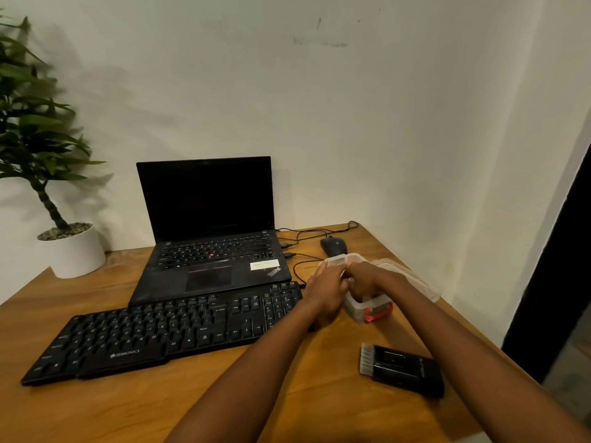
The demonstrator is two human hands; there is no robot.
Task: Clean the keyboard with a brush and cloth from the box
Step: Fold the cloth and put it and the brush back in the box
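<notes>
The black keyboard point(160, 330) lies slanted across the wooden desk in front of the laptop. To its right stands a translucent plastic box point(367, 311) with a red clip on its near end. My left hand point(326, 290) grips the box's left rim with curled fingers. My right hand point(364, 279) reaches down into the box, fingers bent; what they touch is hidden. The box's lid point(412, 279) lies behind it. A black brush point(403, 369) with pale bristles rests on the desk near the right edge. No cloth shows.
An open black laptop point(211, 238) sits behind the keyboard, with a black mouse point(334, 246) and cables to its right. A potted plant point(70, 247) stands at the back left. The desk edge point(473, 318) runs close to the right of the box.
</notes>
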